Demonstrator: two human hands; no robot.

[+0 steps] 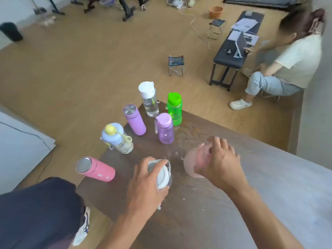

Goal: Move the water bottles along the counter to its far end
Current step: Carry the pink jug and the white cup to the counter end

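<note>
Several water bottles stand at the far end of the dark wooden counter (197, 203): a clear bottle with a white lid (149, 99), a green one (174, 108), a purple flask (134, 120), a translucent purple one (164, 128), a blue-lidded one (116, 139) and a pink flask (96, 169). My left hand (145, 184) is shut on a white-lidded clear bottle (162, 174). My right hand (221, 162) grips the top of a pale pink bottle (191, 164). Both sit just behind the group.
Water droplets lie on the counter between the bottles. A person sits on a low stool (287, 65) at the right beside a dark bench (233, 49). Two small folding stools (176, 64) stand on the wooden floor. My dark trouser leg (36, 212) is at the lower left.
</note>
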